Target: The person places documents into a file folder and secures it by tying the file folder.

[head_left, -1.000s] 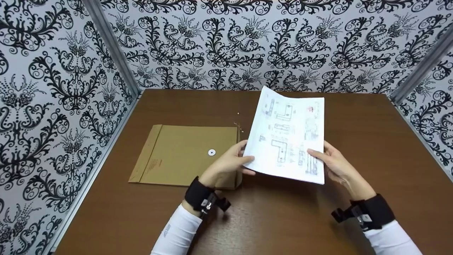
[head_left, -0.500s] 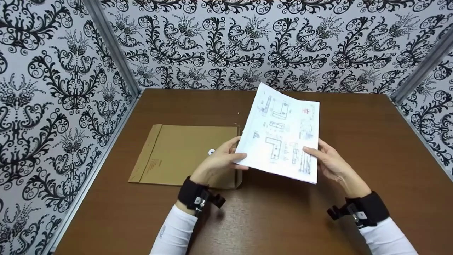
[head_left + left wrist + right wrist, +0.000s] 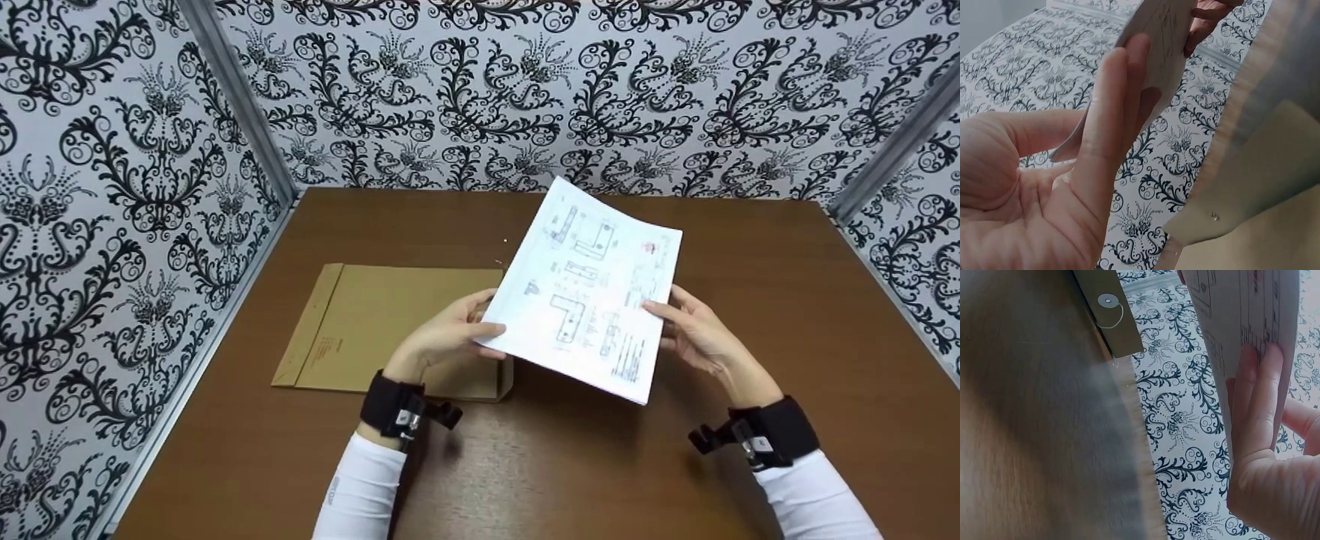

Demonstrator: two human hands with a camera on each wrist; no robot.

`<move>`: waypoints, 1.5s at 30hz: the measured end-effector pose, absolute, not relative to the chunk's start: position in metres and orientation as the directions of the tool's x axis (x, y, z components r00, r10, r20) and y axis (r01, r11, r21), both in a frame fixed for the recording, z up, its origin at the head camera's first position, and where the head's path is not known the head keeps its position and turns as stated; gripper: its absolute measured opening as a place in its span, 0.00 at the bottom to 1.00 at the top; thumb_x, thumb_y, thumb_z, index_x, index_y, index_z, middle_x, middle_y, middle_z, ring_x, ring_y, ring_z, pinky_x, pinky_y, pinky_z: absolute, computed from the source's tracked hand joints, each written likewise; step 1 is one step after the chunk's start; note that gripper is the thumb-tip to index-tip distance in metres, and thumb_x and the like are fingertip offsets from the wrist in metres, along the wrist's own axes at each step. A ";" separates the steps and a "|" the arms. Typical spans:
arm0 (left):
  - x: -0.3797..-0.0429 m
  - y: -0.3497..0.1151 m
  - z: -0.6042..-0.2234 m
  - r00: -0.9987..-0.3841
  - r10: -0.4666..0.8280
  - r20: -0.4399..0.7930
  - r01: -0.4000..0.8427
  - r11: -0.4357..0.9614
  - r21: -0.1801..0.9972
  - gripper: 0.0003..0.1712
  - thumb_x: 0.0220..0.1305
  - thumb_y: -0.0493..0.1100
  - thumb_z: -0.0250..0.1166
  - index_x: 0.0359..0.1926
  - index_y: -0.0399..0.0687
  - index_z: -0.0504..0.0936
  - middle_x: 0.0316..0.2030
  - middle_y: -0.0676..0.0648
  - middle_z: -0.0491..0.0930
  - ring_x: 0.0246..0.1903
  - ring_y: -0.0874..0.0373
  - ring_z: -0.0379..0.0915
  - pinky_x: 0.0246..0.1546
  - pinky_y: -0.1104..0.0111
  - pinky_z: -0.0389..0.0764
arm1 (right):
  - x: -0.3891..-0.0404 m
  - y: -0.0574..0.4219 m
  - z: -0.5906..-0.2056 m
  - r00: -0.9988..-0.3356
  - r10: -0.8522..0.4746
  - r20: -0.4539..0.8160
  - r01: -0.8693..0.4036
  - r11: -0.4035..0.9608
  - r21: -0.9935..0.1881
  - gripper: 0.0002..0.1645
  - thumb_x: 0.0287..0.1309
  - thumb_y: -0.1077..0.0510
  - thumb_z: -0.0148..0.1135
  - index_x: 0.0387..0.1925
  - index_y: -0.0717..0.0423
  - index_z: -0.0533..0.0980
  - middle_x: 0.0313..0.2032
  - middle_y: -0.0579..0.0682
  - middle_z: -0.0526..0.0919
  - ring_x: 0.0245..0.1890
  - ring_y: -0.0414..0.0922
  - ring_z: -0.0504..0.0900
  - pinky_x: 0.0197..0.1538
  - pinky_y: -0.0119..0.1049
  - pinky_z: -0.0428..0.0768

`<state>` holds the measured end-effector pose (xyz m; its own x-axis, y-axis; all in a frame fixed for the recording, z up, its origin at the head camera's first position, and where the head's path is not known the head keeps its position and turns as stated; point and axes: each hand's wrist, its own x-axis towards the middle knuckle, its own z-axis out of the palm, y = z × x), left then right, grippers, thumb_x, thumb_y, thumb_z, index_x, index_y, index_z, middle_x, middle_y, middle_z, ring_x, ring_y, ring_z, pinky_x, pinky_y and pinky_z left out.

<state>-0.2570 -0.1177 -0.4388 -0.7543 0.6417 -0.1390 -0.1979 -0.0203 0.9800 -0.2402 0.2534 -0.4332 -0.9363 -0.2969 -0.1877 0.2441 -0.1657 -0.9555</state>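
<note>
A stack of white paper sheets (image 3: 577, 292) printed with technical drawings is held tilted above the table. My left hand (image 3: 454, 330) pinches its near left corner, thumb on top and fingers beneath. At the right edge, my right hand (image 3: 701, 334) grips it in the same way. Both wrist views show fingers (image 3: 1106, 107) spread along the back of the stack, which is printed too. Left of the stack, a brown envelope (image 3: 390, 315) lies on the table, partly covered by my left hand. Its white button (image 3: 1108, 300) with a string shows in the right wrist view.
The brown wooden table (image 3: 570, 465) extends to the right and in front of the hands. Small white bits (image 3: 501, 262) lie beyond the envelope. Patterned walls (image 3: 487, 90) close off the back and sides, with metal posts at the corners.
Both hands have shifted left with the stack, the left hand farther, over the envelope and its button. The stack has turned clockwise. The envelope has stayed in place.
</note>
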 end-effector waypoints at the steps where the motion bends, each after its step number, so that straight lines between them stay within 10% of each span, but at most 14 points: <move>1: -0.258 -0.120 -0.439 -0.754 0.643 -0.138 -0.192 -0.015 0.981 0.40 0.72 0.29 0.55 0.80 0.41 0.50 0.63 0.30 0.76 0.44 0.56 0.86 0.43 0.63 0.89 | -0.241 0.253 -0.433 -0.936 -0.298 -0.188 0.246 -0.171 -0.954 0.26 0.76 0.61 0.51 0.69 0.46 0.58 0.45 0.41 0.90 0.42 0.40 0.91 0.39 0.33 0.88; 27: -0.262 -0.151 -0.437 -0.610 0.782 -0.127 -0.171 0.027 0.985 0.40 0.71 0.28 0.56 0.79 0.36 0.51 0.48 0.48 0.85 0.41 0.59 0.88 0.37 0.68 0.89 | -0.258 0.267 -0.432 -0.952 -0.247 -0.178 0.247 -0.283 -0.927 0.16 0.77 0.61 0.49 0.44 0.46 0.83 0.36 0.46 0.92 0.36 0.41 0.92 0.38 0.32 0.89; 45: -0.262 -0.165 -0.437 -0.554 0.824 -0.121 -0.130 0.058 0.990 0.39 0.72 0.29 0.56 0.79 0.35 0.52 0.47 0.50 0.87 0.41 0.58 0.89 0.34 0.70 0.88 | -0.259 0.280 -0.434 -0.955 -0.281 -0.097 0.188 -0.317 -0.930 0.16 0.79 0.60 0.46 0.51 0.44 0.80 0.36 0.46 0.91 0.34 0.39 0.92 0.35 0.31 0.88</move>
<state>-0.2619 -0.1651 -0.4375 -0.5540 0.8237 -0.1207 -0.1300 0.0576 0.9898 -0.2585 0.2797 -0.4337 -0.9549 -0.2806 -0.0972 0.1879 -0.3173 -0.9295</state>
